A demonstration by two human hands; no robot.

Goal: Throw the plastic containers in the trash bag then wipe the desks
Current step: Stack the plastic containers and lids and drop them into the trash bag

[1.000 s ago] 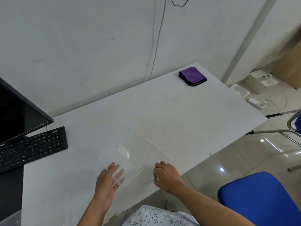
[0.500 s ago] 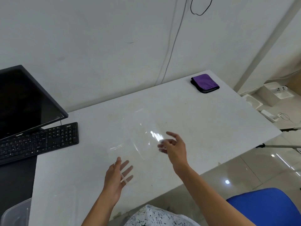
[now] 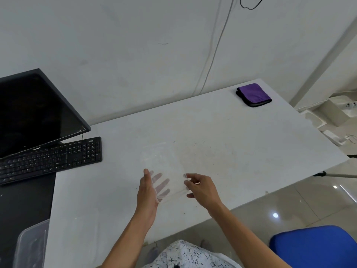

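A clear plastic container [image 3: 164, 165] is held up above the white desk [image 3: 231, 151], between my two hands. My left hand [image 3: 147, 192] supports it from the left, the fingers straight and showing through the plastic. My right hand [image 3: 201, 188] pinches the container's right edge with thumb and fingertips. A second clear plastic container [image 3: 32, 246] lies at the lower left, over the edge of the dark desk. A folded purple cloth [image 3: 253, 94] lies at the far right corner of the white desk.
A black monitor [image 3: 32, 111] and black keyboard [image 3: 50, 159] stand at the left. A blue chair seat [image 3: 313, 246] is at the lower right over tiled floor. Cables hang down the wall behind the desk. White boxes sit on the floor at the far right.
The container left the desk near the front edge and was lifted. My right hand raised it, then both hands came together on it in front of me.
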